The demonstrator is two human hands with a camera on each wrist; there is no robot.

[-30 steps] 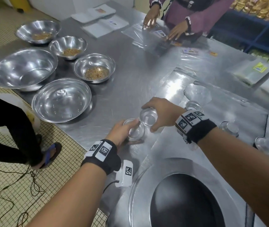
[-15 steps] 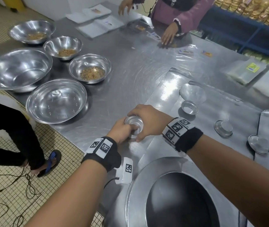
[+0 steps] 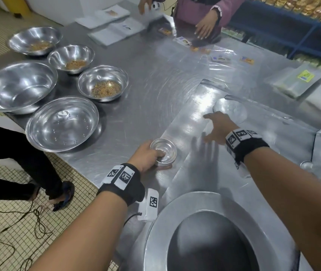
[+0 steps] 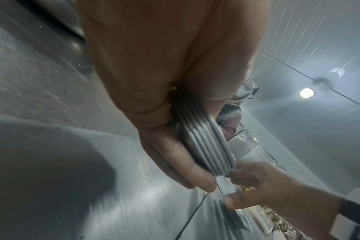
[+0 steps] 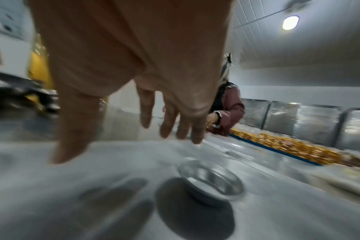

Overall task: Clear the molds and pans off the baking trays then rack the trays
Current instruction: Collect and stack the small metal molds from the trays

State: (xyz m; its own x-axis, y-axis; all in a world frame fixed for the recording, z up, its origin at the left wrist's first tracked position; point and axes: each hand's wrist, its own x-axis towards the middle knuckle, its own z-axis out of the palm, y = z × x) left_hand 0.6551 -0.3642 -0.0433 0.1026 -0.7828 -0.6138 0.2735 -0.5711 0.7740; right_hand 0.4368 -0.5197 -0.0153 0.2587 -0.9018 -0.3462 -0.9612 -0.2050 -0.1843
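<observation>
My left hand [image 3: 155, 155] grips a nested stack of small round metal molds [image 3: 163, 151] at the table's near edge, thumb inside the top one; the left wrist view shows the stack's rims [image 4: 203, 146] pinched between thumb and fingers. My right hand [image 3: 214, 128] hovers open, fingers spread, above the baking tray [image 3: 190, 106]. In the right wrist view a single small mold [image 5: 212, 183] sits on the tray just below the spread fingers [image 5: 146, 113]. A flat round pan [image 3: 230, 111] lies beyond the hand, and another small mold [image 3: 310, 167] sits at the tray's right.
Several steel bowls [image 3: 62, 124] crowd the table's left, some holding crumbs [image 3: 105, 89]. A large round pan [image 3: 210, 231] lies close to me. Packets [image 3: 296, 79] lie at the right. Another person [image 3: 204, 26] works at the far side; someone's legs [image 3: 19, 163] stand at the left.
My right hand set a mold into the stack, let go and moved right over the tray with fingers spread. My left hand kept hold of the stack.
</observation>
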